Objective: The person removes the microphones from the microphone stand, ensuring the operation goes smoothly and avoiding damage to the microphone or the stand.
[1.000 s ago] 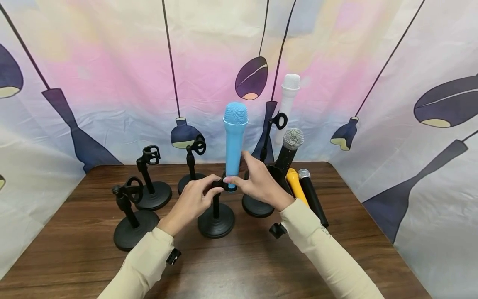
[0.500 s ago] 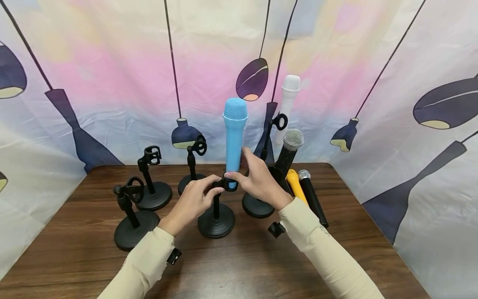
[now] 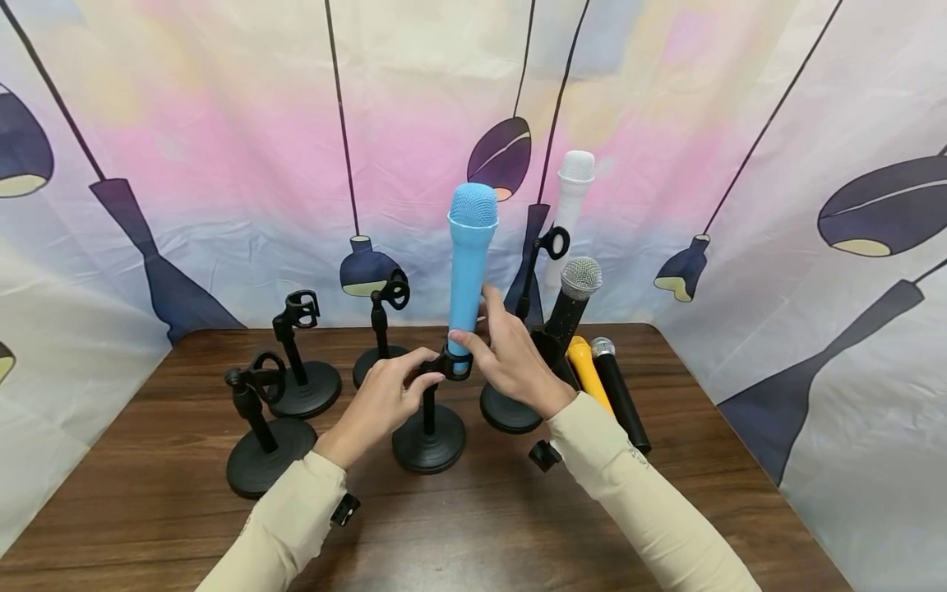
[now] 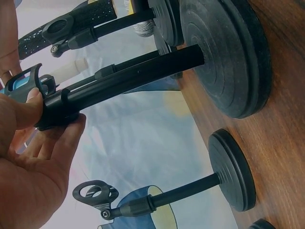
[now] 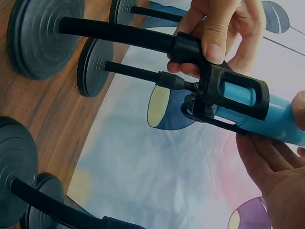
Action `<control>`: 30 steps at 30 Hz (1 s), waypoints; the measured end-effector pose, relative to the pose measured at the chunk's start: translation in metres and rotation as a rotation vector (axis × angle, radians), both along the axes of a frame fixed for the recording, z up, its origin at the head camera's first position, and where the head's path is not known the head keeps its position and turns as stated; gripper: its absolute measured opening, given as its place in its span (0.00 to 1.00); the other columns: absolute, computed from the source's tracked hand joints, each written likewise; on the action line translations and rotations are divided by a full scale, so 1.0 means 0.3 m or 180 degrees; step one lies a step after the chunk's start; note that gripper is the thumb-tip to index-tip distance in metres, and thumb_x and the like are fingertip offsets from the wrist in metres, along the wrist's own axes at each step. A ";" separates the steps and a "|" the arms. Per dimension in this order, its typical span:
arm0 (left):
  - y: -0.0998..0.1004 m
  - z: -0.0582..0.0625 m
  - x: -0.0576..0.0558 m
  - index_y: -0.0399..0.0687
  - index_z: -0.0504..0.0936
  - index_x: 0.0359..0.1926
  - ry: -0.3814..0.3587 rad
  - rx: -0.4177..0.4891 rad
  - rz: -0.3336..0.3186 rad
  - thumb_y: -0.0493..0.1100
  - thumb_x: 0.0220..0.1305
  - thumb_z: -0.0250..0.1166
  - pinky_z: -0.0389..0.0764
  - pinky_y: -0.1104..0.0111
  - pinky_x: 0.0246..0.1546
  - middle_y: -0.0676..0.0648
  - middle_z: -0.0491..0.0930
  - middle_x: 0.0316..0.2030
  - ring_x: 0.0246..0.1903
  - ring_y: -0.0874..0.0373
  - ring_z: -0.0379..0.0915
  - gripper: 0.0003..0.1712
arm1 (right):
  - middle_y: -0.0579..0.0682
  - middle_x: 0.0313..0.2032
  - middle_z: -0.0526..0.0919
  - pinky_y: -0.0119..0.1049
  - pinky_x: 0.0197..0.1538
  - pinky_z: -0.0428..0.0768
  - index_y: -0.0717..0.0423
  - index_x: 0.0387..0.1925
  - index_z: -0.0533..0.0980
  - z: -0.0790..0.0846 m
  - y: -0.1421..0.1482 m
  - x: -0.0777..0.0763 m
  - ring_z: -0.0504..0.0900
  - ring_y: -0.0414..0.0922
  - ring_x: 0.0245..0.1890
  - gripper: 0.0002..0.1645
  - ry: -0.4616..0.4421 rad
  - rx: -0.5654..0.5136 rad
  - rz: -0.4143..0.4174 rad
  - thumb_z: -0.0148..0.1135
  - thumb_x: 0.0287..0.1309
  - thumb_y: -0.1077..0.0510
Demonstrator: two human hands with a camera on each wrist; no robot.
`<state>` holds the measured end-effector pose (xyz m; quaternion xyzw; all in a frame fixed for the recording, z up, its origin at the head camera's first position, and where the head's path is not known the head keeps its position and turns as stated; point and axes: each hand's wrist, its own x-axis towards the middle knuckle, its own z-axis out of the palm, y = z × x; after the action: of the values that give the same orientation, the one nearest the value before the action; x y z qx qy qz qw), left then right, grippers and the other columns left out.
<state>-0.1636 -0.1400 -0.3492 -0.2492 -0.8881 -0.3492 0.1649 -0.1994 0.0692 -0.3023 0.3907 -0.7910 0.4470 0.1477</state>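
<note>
A light blue microphone (image 3: 466, 263) stands nearly upright, its lower end inside the ring-shaped clip (image 5: 243, 95) of a black desk microphone stand (image 3: 429, 440). My right hand (image 3: 518, 362) grips the microphone's lower body just above the clip, thumb in front and fingers behind. With thumb and fingers, my left hand (image 3: 385, 395) pinches the stand at the joint under the clip. The left wrist view shows this left hand (image 4: 43, 157) around the top of the stand's pole, with its round base on the table.
Several black stands with bare clips, such as one stand (image 3: 270, 456), occupy the table's left and back. At right are a black microphone (image 3: 568, 308) with a silver head, a white microphone (image 3: 571, 197), a yellow one (image 3: 588, 374) and another black one (image 3: 621, 399). A printed cloth hangs behind.
The blue microphone has risen a little in the clip and leans slightly further right, with my right hand moving up along with it. My left hand has stayed on the stand.
</note>
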 end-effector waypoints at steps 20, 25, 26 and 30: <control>0.008 -0.004 0.003 0.43 0.82 0.56 -0.0038 -0.0015 0.0054 0.42 0.72 0.64 0.68 0.68 0.20 0.57 0.71 0.18 0.15 0.65 0.63 0.15 | 0.66 0.51 0.80 0.43 0.41 0.84 0.62 0.75 0.47 0.062 0.005 0.011 0.88 0.53 0.41 0.38 0.0132 -0.0318 0.0089 0.55 0.75 0.62; 0.013 -0.007 0.006 0.42 0.82 0.57 -0.0067 -0.0009 0.0085 0.41 0.73 0.63 0.70 0.66 0.23 0.54 0.75 0.21 0.17 0.65 0.65 0.15 | 0.66 0.51 0.80 0.42 0.44 0.85 0.62 0.75 0.48 0.083 0.017 0.011 0.89 0.53 0.40 0.38 0.0211 -0.0351 0.0063 0.56 0.74 0.64; 0.013 -0.007 0.007 0.41 0.82 0.57 -0.0072 -0.0006 0.0087 0.41 0.73 0.63 0.70 0.66 0.23 0.52 0.76 0.21 0.17 0.65 0.65 0.16 | 0.66 0.51 0.80 0.42 0.44 0.86 0.62 0.74 0.49 0.086 0.018 0.012 0.89 0.53 0.40 0.38 0.0231 -0.0348 0.0049 0.56 0.73 0.64; 0.012 -0.008 0.012 0.40 0.81 0.59 -0.0073 -0.0001 0.0098 0.41 0.74 0.63 0.74 0.65 0.26 0.47 0.82 0.28 0.20 0.65 0.70 0.17 | 0.66 0.52 0.80 0.43 0.44 0.86 0.61 0.74 0.50 0.095 0.028 0.016 0.89 0.54 0.41 0.37 0.0227 -0.0342 -0.0002 0.57 0.73 0.63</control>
<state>-0.1600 -0.1366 -0.3515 -0.2315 -0.8937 -0.3493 0.1600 -0.1947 0.0775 -0.2739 0.3976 -0.7602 0.4746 0.1967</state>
